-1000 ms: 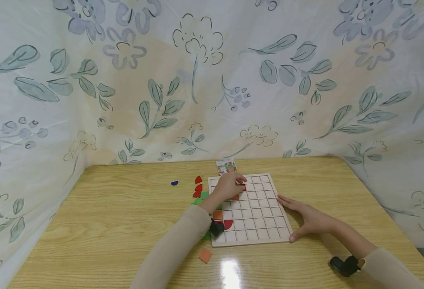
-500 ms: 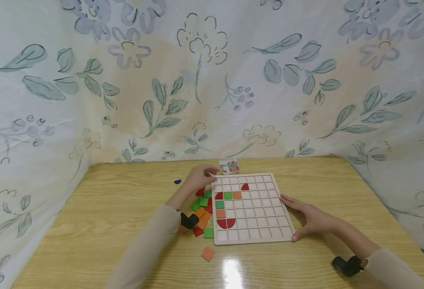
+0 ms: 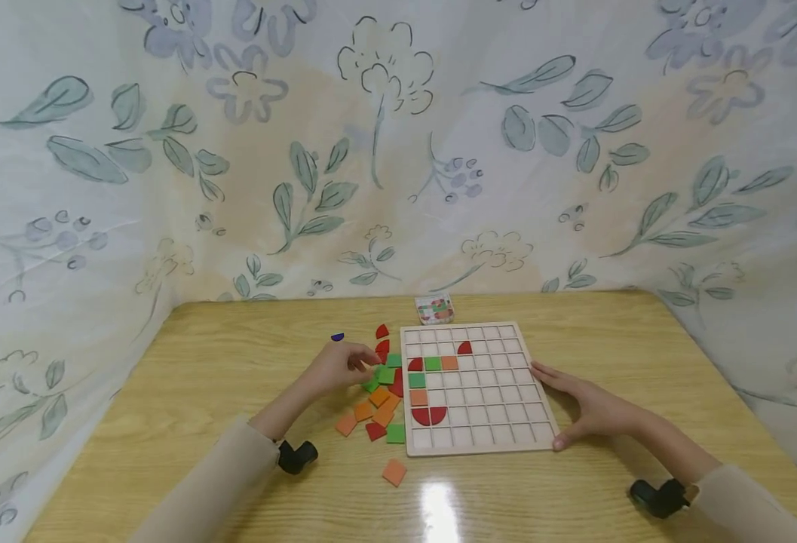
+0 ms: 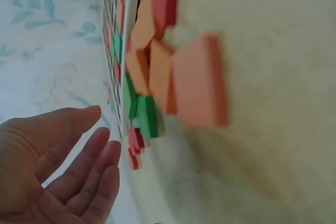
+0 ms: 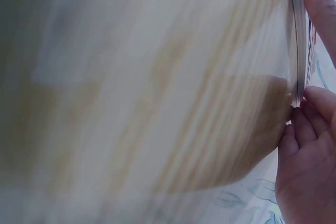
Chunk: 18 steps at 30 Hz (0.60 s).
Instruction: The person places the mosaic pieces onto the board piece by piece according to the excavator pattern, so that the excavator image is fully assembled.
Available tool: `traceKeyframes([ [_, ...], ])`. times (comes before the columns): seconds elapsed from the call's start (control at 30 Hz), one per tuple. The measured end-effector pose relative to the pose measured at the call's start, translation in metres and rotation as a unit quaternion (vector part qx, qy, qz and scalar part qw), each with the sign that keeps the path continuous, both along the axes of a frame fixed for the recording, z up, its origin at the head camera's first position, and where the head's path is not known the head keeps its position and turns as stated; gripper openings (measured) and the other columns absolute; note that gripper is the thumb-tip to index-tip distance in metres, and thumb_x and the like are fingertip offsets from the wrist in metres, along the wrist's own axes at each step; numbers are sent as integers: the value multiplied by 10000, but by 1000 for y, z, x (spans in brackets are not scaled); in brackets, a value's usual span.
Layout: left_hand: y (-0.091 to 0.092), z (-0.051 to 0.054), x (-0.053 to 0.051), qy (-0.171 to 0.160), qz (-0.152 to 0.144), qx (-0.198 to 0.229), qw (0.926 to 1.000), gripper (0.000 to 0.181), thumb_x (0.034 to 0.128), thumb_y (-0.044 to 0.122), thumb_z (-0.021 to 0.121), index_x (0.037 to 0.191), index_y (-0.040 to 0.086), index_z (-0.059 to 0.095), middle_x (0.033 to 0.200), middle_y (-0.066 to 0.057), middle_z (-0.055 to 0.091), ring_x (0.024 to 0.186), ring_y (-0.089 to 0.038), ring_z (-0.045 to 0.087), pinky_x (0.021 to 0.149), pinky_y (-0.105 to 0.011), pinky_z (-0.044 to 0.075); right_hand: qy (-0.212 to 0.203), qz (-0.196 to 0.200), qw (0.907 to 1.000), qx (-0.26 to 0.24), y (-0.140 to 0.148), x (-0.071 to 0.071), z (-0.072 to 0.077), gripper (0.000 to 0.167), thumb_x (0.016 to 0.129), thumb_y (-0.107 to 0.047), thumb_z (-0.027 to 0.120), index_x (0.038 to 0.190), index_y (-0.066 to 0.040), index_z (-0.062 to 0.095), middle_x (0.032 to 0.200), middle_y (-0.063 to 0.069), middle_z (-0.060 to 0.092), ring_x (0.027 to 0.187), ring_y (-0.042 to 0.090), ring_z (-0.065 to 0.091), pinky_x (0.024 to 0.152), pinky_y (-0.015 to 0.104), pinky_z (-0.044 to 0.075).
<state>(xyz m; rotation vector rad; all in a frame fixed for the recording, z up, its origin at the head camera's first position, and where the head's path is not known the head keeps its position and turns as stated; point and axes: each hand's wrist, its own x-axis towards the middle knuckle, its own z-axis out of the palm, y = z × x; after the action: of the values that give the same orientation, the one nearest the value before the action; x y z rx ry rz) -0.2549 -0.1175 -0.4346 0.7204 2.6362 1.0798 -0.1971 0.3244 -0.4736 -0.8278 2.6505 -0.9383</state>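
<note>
A square wooden grid board (image 3: 486, 388) lies on the table with red quarter-circles, green squares and orange squares in some cells at its left. My left hand (image 3: 337, 368) hovers beside the pile of loose pieces left of the board, near the green squares (image 3: 386, 375). In the left wrist view its fingers (image 4: 94, 182) are loosely bent, thumb apart, with nothing between them. My right hand (image 3: 591, 407) rests against the board's right edge, fingertips on the side and thumb by the near corner. The right wrist view shows its fingers (image 5: 304, 129) touching the board's edge.
Orange squares (image 3: 379, 407) and red quarter-circles (image 3: 382, 332) lie left of the board. A single orange square (image 3: 394, 473) sits nearer the front, and a blue piece (image 3: 338, 337) farther back. A small pattern card (image 3: 434, 309) lies behind the board. A floral cloth (image 3: 398, 151) encloses the table.
My left hand has left a red quarter-circle in an upper cell, then moved left and down off the board to the loose pieces. The right hand stays at the board's edge.
</note>
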Motion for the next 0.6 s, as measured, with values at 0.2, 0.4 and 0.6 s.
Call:
traceKeyframes([
  [0.2, -10, -4, 27, 11, 68, -163, 9998, 167, 778, 152, 735, 923, 89, 680, 813, 30, 634, 717, -95, 548, 637, -215, 465, 228, 145, 9995, -151, -1, 1, -1, 1078, 583, -407, 826, 1433, -21, 286, 1475, 235, 229, 1361, 149, 138, 956, -8, 61],
  [0.4, -21, -10, 57, 328, 495, -457, 9972, 193, 736, 179, 765, 886, 107, 668, 784, 41, 600, 710, -113, 518, 628, -233, 445, 235, 251, 9993, -126, -2, 1, -2, 1079, 597, -413, 817, 1435, -8, 271, 1473, 251, 219, 1352, 94, 110, 960, -3, 54],
  [0.6, -22, -20, 75, 385, 727, -572, 9950, 276, 715, 154, 772, 965, 124, 659, 840, 52, 604, 721, -104, 497, 634, -234, 435, 239, 219, 9994, -115, 1, 1, 0, 1083, 594, -404, 821, 1438, -14, 266, 1476, 244, 218, 1351, 89, 107, 957, -4, 48],
])
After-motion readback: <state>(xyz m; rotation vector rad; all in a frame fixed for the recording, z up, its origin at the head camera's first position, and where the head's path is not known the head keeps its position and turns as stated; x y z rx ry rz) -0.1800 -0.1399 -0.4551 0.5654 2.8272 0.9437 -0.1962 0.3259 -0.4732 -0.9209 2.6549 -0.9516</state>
